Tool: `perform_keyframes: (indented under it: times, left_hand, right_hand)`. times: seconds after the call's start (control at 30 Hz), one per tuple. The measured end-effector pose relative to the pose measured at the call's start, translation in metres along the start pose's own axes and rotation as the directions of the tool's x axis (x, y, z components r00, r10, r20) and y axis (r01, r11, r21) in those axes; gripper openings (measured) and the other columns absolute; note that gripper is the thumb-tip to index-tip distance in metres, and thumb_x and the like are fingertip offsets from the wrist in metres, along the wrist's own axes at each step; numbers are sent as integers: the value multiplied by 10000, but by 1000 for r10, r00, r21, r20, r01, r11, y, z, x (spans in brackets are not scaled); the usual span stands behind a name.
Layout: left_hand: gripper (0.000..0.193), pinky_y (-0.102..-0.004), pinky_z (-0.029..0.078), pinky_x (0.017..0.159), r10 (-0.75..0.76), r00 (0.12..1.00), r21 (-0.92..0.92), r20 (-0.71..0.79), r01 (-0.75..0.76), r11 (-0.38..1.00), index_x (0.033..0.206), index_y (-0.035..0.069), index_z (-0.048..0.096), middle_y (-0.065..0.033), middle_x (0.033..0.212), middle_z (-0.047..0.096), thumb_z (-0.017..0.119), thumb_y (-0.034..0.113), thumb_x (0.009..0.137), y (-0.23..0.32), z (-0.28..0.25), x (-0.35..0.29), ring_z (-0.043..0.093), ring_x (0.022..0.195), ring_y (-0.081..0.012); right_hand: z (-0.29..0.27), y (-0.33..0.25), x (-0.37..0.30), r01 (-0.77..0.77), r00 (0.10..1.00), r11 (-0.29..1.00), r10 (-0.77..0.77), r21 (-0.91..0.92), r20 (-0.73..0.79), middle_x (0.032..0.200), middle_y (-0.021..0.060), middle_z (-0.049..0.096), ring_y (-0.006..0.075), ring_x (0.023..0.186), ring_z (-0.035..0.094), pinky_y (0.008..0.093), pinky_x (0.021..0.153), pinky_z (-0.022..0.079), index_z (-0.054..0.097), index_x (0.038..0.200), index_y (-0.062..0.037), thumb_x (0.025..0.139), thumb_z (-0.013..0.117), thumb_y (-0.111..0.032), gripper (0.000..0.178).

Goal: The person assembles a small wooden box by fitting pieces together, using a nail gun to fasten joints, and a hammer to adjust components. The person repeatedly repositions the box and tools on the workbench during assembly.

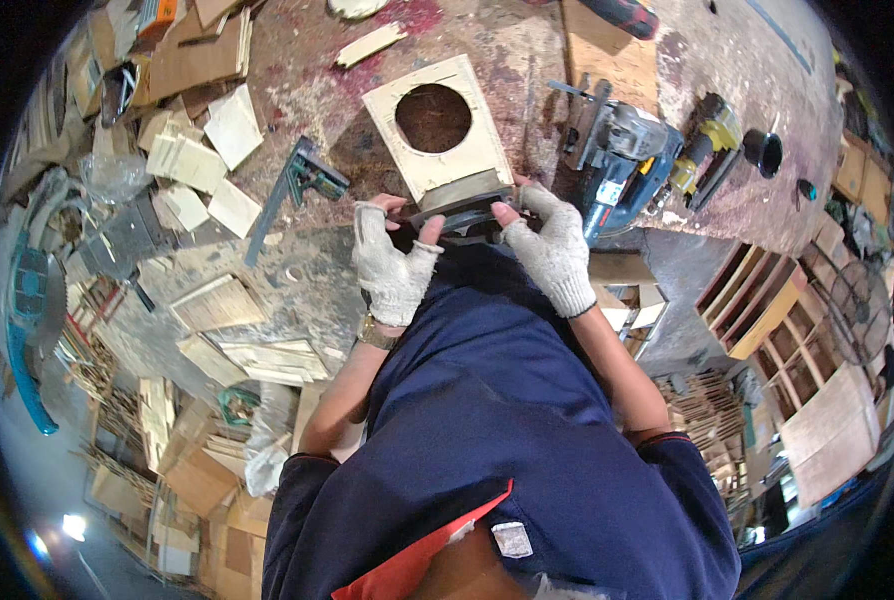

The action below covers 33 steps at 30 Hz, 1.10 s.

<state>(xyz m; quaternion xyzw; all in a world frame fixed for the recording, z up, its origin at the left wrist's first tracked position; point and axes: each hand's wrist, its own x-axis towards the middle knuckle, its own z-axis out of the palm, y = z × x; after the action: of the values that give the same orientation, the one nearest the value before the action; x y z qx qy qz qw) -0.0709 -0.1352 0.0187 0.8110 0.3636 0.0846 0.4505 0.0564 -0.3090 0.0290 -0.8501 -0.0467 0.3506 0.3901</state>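
My left hand (392, 258) and my right hand (547, 245), in white fingerless knit gloves, are closed on opposite ends of a dark flat piece with a curved lower part (457, 217). They hold it at the table's near edge, close to my body. The thumbs press its near side and the fingers curl round its ends; its exact kind is unclear. Just beyond it, a pale wooden box (392, 118) with a round hole in its face lies on the worktable (307, 60). A try square (292, 185) rests left of my left hand.
Right of the box lie a jigsaw (617, 160), a yellow power tool (705, 150) and a dark cup-shaped thing (764, 152). Plywood offcuts (187, 157) cover the left side. A teal saw (35, 310) stands far left. A slatted wooden frame (757, 300) is at right.
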Motion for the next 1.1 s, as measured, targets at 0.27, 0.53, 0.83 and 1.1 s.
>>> perform_keyframes:
  times: [0.27,0.53,0.83,1.1]
  left_hand:
    - [322,-386,531,924,-244,957,-162,157,269,949,1148,-43,668,-162,1093,687,772,234,1022,-4,0,-16,675,1005,-278]
    - [260,-380,555,901,-142,990,-179,20,143,973,1129,-24,678,-148,1100,721,792,174,1004,-10,12,-21,700,967,-284]
    - [253,-361,541,915,-232,971,-215,62,239,947,1185,-5,715,-142,1106,747,748,196,1035,-2,9,-20,699,978,-264]
    - [260,-350,529,886,-221,974,-189,44,226,956,1150,-35,704,-137,1075,763,748,199,1046,-6,11,-22,657,937,-208]
  right_hand:
    - [-10,-24,3,6,993,999,-2,-34,118,1198,231,768,279,962,751,398,875,572,751,1201,51,1023,720,-226,331]
    - [-13,-15,10,166,974,980,-145,-109,173,1251,267,719,343,1100,720,420,928,545,749,1046,74,1058,670,-282,365]
    - [-12,-14,4,85,983,995,-75,-53,169,1313,262,706,365,1148,697,434,996,526,767,1109,64,1050,680,-287,366]
    - [-10,-10,5,34,983,999,-28,-33,183,1379,217,674,279,1028,727,383,822,599,773,1153,54,1051,692,-282,361]
